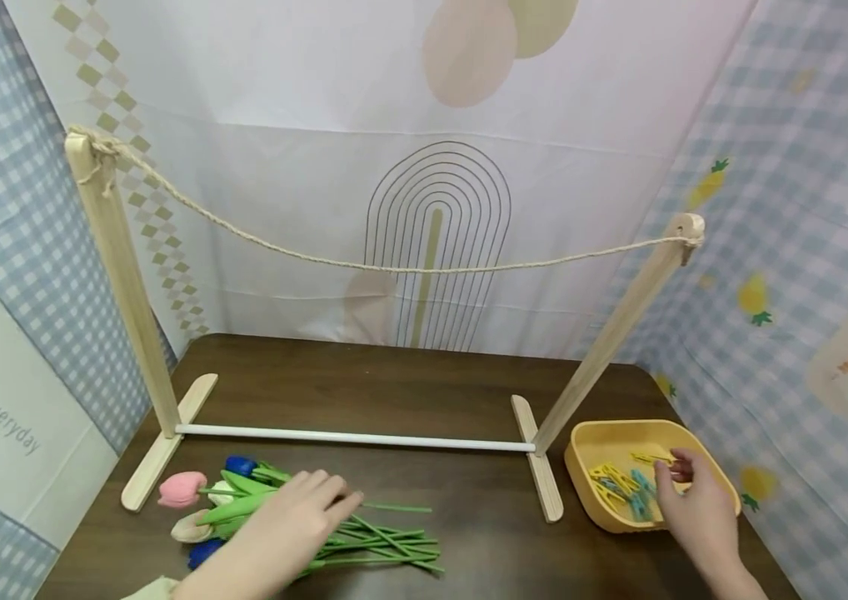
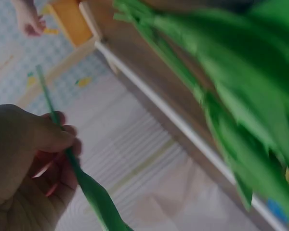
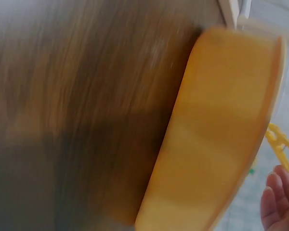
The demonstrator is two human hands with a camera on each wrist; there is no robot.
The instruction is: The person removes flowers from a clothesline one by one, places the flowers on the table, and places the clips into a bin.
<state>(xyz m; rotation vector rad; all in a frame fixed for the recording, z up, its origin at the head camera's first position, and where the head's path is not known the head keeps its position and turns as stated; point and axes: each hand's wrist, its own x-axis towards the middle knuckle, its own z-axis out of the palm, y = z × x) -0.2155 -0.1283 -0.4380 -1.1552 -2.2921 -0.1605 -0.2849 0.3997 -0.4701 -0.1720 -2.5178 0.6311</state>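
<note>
In the head view my left hand [image 1: 304,517] is over a bunch of artificial tulips [image 1: 244,508] on the table. Its thumb and fingers pinch a green tulip stem [image 2: 47,96], seen close up in the left wrist view. That stem lines up with the pink bloom [image 1: 182,489]; the hand hides the part between. My right hand [image 1: 700,508] is above the yellow basket [image 1: 596,508], holding a yellow clothespin [image 3: 279,142] by its fingertips. Below lie several yellow and teal clothespins [image 1: 622,490] in the basket.
A wooden stand with two posts [image 1: 124,292] and a white crossbar [image 1: 356,437] stands behind the flowers. Twine [image 1: 364,267] sags between the post tops. The right foot [image 1: 540,467] of the stand is beside the basket. Patterned cloth [image 1: 281,192] hangs around the table.
</note>
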